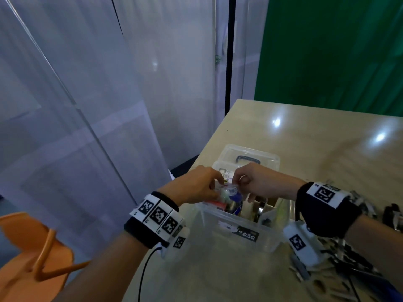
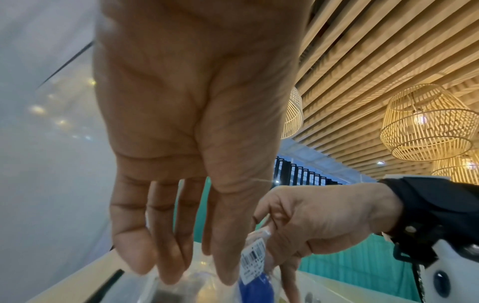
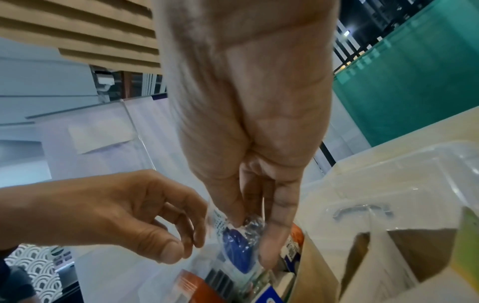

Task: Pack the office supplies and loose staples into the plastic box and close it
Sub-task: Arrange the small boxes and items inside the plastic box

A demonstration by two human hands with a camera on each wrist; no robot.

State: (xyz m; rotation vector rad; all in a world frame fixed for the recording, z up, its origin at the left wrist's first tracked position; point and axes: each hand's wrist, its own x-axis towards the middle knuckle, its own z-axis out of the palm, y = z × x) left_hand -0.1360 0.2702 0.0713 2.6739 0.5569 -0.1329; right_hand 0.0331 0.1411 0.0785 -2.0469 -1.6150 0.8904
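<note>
Head: both hands over the open plastic box (image 1: 229, 234), left hand (image 1: 194, 186) and right hand (image 1: 259, 182) meeting on a clear packet (image 1: 231, 190).
Left wrist: left fingers (image 2: 166, 246) relaxed, straight, above it.
Right wrist: right thumb and fingers (image 3: 272, 235) pinch its crinkled top.

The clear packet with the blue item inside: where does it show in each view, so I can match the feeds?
Head: clear packet centre, over the plastic box, between the left hand and right hand.
Left wrist: bottom centre, its barcode label and blue content below the right hand.
Right wrist: lower centre, pinched by the right hand.
Shared landmark: the blue content.
</note>
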